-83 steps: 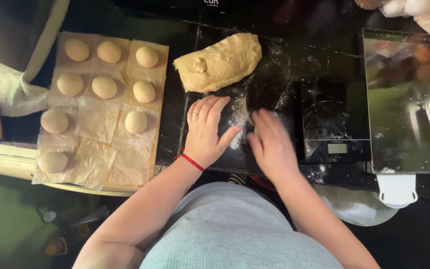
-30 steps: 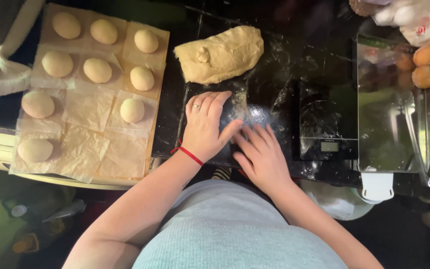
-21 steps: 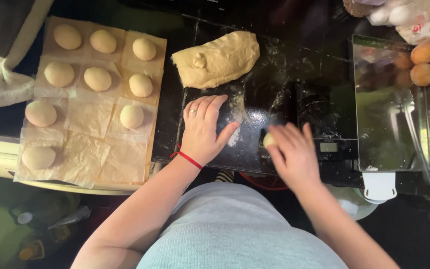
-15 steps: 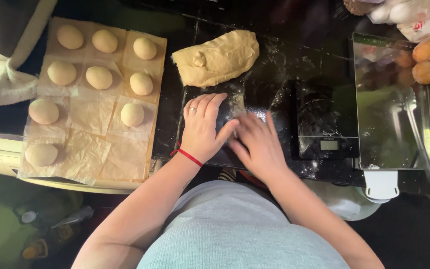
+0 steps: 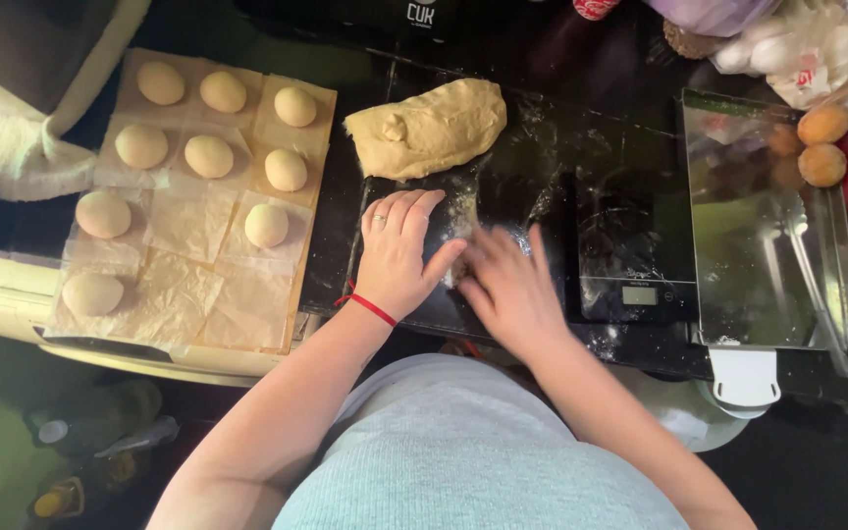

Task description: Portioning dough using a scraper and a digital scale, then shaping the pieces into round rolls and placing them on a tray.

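Pressing my flat left hand (image 5: pixel 397 257) on the floured black counter (image 5: pixel 561 147), I am cupping my blurred right hand (image 5: pixel 509 288) beside it. What it covers, I cannot tell. Dough balls (image 5: pixel 210 155) are sitting on parchment (image 5: pixel 188 294) leftward.

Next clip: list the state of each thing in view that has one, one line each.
Left hand: flat on the black board, fingers spread.
Right hand: blurred, palm down beside the left.
Dough mass: unshaped lump.
Dough balls: eight, rounded, on paper squares.
Scale: floury, nothing on it.
Metal tray: tongs in it.
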